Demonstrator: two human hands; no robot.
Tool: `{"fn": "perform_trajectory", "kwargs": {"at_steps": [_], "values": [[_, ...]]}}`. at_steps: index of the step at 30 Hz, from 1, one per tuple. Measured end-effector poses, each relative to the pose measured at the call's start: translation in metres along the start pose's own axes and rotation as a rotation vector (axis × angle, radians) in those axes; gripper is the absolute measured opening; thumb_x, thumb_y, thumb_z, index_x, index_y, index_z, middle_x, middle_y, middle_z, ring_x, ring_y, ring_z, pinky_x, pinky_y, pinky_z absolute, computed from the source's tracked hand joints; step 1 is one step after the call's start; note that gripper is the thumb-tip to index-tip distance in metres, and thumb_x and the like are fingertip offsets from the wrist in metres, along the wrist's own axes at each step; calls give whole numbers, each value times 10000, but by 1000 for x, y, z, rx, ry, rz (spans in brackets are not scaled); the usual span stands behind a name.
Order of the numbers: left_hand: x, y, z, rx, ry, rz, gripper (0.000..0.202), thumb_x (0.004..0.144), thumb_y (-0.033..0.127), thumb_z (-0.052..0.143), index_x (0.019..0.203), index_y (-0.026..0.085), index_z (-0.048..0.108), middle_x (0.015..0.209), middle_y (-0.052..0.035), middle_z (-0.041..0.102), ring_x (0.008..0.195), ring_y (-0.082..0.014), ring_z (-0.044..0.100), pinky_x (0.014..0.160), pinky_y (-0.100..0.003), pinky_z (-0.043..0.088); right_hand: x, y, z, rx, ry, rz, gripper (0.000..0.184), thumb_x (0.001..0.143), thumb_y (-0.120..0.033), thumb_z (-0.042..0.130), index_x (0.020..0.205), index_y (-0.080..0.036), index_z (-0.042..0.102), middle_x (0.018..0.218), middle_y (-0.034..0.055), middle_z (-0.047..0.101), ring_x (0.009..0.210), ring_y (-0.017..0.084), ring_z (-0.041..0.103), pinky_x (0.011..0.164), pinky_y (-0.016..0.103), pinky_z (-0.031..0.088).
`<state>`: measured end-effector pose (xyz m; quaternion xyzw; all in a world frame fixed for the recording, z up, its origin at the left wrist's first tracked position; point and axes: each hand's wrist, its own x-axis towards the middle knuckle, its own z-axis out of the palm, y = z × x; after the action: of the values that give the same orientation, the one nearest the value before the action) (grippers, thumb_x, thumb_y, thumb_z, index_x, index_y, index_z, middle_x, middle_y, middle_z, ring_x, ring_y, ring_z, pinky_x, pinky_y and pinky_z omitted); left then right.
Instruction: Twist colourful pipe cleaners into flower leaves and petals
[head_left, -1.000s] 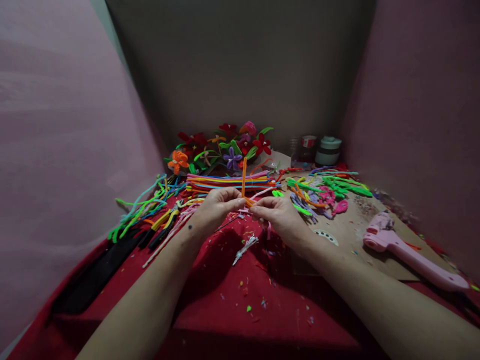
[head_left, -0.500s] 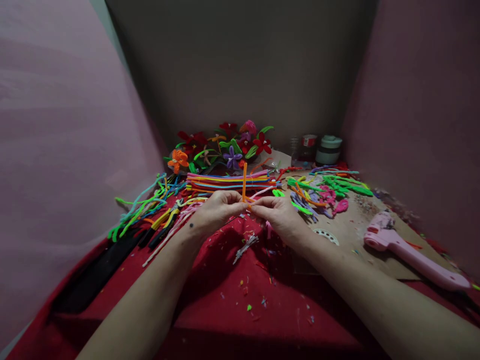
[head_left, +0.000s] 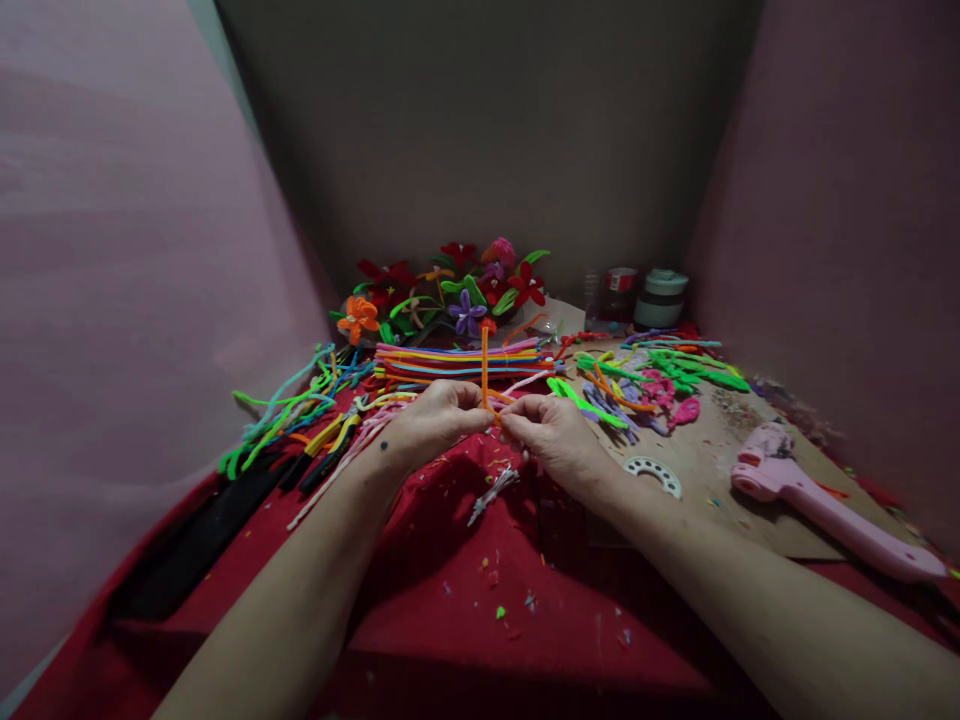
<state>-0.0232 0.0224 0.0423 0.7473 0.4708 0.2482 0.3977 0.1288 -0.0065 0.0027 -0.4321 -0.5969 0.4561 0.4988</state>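
An orange pipe cleaner (head_left: 485, 362) is held between both hands, one length standing straight up and a short part bent sideways near the fingertips. My left hand (head_left: 448, 412) pinches it at the base of the upright length. My right hand (head_left: 549, 430) grips the bent part with thumb and forefinger, its fingers closed. The fingertips hide the exact bend. Just behind the hands lies a bundle of coloured pipe cleaners (head_left: 465, 360). Below them on the red cloth (head_left: 435, 600) rests a small bunch of thin whitish stems (head_left: 493, 495).
Pipe-cleaner flowers (head_left: 466, 313) stand at the back. On the left are loose pipe cleaners (head_left: 281, 405) and yellow-handled pliers (head_left: 326, 440). To the right, a cardboard sheet (head_left: 720, 470) carries green and pink pieces, a white ring (head_left: 654, 474) and a pink glue gun (head_left: 832, 515). Jars (head_left: 660, 298) stand behind.
My right hand has shifted slightly down and left, with its fingers curled more around the bent part. The orange pipe cleaner stays upright between both hands.
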Motion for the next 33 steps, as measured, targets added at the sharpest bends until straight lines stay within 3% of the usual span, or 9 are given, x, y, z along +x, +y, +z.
{"fn": "perform_trajectory", "kwargs": {"at_steps": [7,16,19,21,23,26,30,33], "values": [[2,-2,0,-75,-47,32,208,627,302,620,734,126,655,646,-9,604,629,-138,525,585,-237,388,-1,2,1,-32,50,-29,176,696,-288,545,578,-158,530,526,-33,469,500,82,359,487,225,285],[-1,0,1,-157,21,-16,167,638,272,631,623,107,608,545,22,516,504,-75,397,524,-225,301,-3,4,-1,-102,69,-93,146,736,-248,541,646,-153,607,568,-5,543,520,101,441,523,237,364],[-1,-1,3,-145,-59,-8,111,633,210,602,593,107,594,529,36,478,498,-65,365,521,-223,290,-4,7,-3,-235,141,-346,175,781,-215,512,875,-168,652,760,41,608,655,133,524,613,261,419],[-1,-3,3,-140,-109,12,70,619,166,580,587,105,595,536,33,482,525,-74,391,549,-227,315,-3,7,-5,-478,165,-588,238,806,-202,494,984,-193,652,808,57,589,720,152,517,650,282,422],[-1,-4,4,-148,-149,38,49,609,144,570,587,107,594,546,32,491,547,-81,410,576,-233,332,-3,6,-8,-757,206,-762,239,834,-199,472,972,-202,667,807,71,573,760,173,492,674,303,409],[-1,-6,3,-180,-198,78,77,619,179,597,582,114,578,553,40,481,541,-76,397,574,-233,326,-2,3,-12,-1039,229,-881,220,858,-211,463,834,-181,680,850,94,596,831,200,468,729,324,386],[0,-8,0,-183,-172,62,117,625,218,630,599,112,586,561,30,505,537,-79,412,565,-238,328,-2,4,-14,-1125,156,-898,222,860,-212,465,758,-165,656,765,81,624,796,198,485,761,338,363],[1,-10,-1,-183,-129,44,151,623,253,648,622,108,607,566,21,522,537,-81,429,567,-240,336,-4,6,-11,-940,143,-763,236,849,-198,454,739,-153,658,708,82,626,735,189,508,716,327,378]]}}
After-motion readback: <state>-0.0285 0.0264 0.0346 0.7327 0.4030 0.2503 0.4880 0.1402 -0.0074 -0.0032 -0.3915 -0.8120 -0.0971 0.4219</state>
